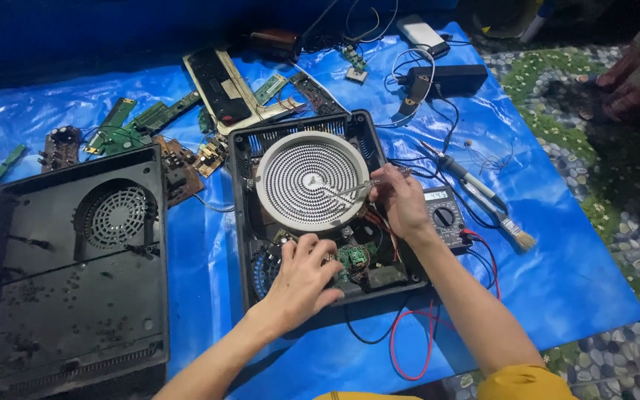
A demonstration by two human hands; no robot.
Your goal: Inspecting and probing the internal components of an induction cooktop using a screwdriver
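Observation:
An opened black cooker base (242,222) lies on a blue tarp, with a round white heating coil (309,180) in its upper half and a green circuit board (353,257) below. My left hand (304,280) rests fingers spread on the lower part of the base, beside the board and a fan. My right hand (401,200) is at the coil's right edge, holding a thin metal tool (350,189) whose tip lies across the coil.
A black bottom cover (68,274) with a fan grille lies at left. Loose circuit boards (150,118) are scattered behind. A multimeter (446,215) with red and black leads, a soldering iron (464,174) and a brush (516,233) sit at right. Another person's foot (631,81) is top right.

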